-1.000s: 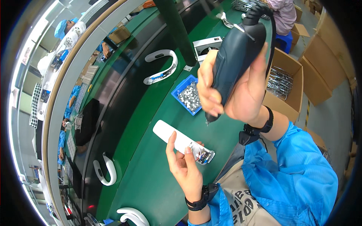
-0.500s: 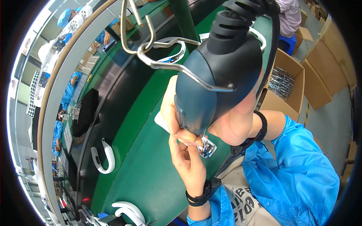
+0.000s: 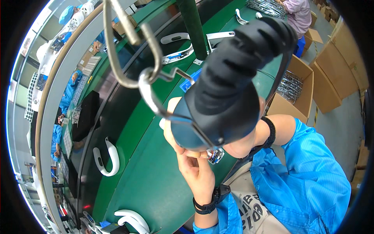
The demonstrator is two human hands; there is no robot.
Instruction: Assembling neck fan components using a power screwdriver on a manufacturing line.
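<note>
A dark blue and black electric screwdriver (image 3: 218,117), with a thick ribbed cable sleeve on top, fills the middle of the view. My right hand (image 3: 242,145) is wrapped round its body, fingers showing on the left side and wrist on the right. Below it, my left hand (image 3: 196,171) has its fingers closed on a white device with an exposed circuit board (image 3: 216,155). Most of that device is hidden behind my hands and the screwdriver, as is the driver tip. A metal hanging hook (image 3: 150,84) is linked to the screwdriver's wire bail.
White curved shells (image 3: 113,158) lie on the green bench (image 3: 152,187) at left, with more shells (image 3: 134,220) at the near edge. Beyond my hands are a green post (image 3: 193,31) and a blue tray (image 3: 190,81). A carton (image 3: 307,87) of metal parts stands at right. Co-workers sit farther off.
The screwdriver has tipped so I see it more end-on, its cable end nearer. The hook has shifted left and down. My right hand moved slightly left; my left hand stays almost in place.
</note>
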